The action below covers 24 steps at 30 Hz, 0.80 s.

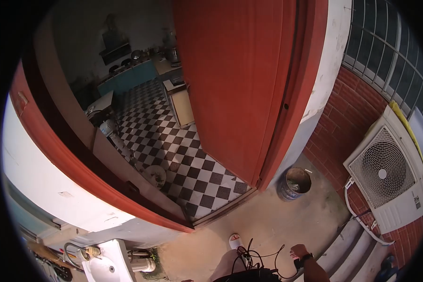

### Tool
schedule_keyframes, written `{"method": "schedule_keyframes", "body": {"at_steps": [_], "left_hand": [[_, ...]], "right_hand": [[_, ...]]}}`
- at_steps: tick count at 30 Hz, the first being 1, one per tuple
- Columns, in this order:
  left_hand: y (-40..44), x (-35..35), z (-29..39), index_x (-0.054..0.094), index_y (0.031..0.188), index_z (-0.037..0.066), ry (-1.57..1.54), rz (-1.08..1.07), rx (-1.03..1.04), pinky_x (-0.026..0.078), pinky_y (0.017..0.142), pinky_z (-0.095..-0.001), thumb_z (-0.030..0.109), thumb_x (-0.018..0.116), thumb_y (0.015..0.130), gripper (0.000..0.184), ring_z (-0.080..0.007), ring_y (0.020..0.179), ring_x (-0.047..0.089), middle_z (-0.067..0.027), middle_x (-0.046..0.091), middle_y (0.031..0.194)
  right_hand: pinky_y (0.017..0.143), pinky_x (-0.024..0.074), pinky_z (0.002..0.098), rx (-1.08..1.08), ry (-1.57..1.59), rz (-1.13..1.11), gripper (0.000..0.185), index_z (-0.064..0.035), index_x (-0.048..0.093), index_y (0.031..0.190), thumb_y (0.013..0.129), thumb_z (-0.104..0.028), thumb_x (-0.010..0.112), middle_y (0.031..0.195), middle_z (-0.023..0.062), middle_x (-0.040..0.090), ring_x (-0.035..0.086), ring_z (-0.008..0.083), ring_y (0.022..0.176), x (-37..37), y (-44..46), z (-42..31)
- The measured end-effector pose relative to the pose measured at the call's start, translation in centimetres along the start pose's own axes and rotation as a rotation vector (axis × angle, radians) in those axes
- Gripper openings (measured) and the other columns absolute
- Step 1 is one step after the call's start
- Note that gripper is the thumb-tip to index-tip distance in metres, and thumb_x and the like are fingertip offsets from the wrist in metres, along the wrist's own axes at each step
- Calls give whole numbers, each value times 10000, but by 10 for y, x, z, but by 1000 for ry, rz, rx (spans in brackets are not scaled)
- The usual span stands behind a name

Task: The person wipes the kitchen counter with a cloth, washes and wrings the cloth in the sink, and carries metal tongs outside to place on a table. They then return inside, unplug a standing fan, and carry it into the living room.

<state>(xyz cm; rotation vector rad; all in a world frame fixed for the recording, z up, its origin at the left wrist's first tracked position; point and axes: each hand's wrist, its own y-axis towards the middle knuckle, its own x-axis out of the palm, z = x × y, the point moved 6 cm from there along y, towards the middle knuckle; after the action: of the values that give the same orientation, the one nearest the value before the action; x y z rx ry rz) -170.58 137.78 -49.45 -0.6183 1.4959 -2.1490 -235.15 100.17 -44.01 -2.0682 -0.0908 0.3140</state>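
Observation:
My right hand [298, 252] hangs low in front of me, with a dark band on the wrist. Its fingers are slightly spread and nothing shows in them. Just left of it, thin black cables [251, 256] loop out near my waist, apart from the fingers. Only a sliver of my left hand [187, 280] shows at the bottom edge, its fingers hidden. Ahead of me a red door [235, 80] stands ajar in its red frame, and neither hand touches it.
Beyond the threshold lies a checkered floor [195, 174] with kitchen counters behind. A bucket [293, 184] stands right of the doorway. An air-conditioner unit [385, 174] and steps [348, 251] are on the right. A white sink [109, 263] is at lower left.

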Motion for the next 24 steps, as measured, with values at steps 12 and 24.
{"method": "schedule_keyframes", "body": {"at_steps": [12,24], "left_hand": [[-34,249,455,671,1139,11,336,153,893,594,760,-335,52,596,959,199,-218,851,745,-125,753,1037],[-81,225,297,535,849,164,-537,426,-165,284,335,-416,487,435,1005,372,-234,370,337,-71,496,605]], "right_hand": [[609,605,361,-310,-477,-122,176,-7,693,975,935,-162,619,887,122,737,735,236,730,151,49,-436],[534,555,310,-671,-1024,-507,174,-3,708,968,872,-148,692,775,83,712,686,169,622,417,170,-719]]}}
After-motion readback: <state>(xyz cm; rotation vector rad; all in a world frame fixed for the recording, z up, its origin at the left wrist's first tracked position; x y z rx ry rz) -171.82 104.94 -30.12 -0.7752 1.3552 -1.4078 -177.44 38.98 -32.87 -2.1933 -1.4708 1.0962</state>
